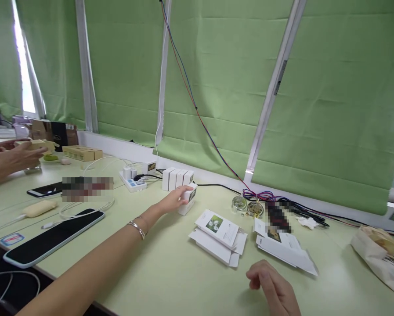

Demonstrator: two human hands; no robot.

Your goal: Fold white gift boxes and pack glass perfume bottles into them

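Your left grip (177,199) clasps an upright box (190,195) just in front of the row (172,180); right grip (271,285) farther, half-curled, empty-looking.

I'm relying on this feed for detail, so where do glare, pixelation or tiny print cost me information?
Head view: the window gap at far left is blown out white; head view: pixelated patches cover the spot beside the upper phone and behind the right carton; head view: the left hand and white box show clearly in outline, but the carton's small print is unreadable.
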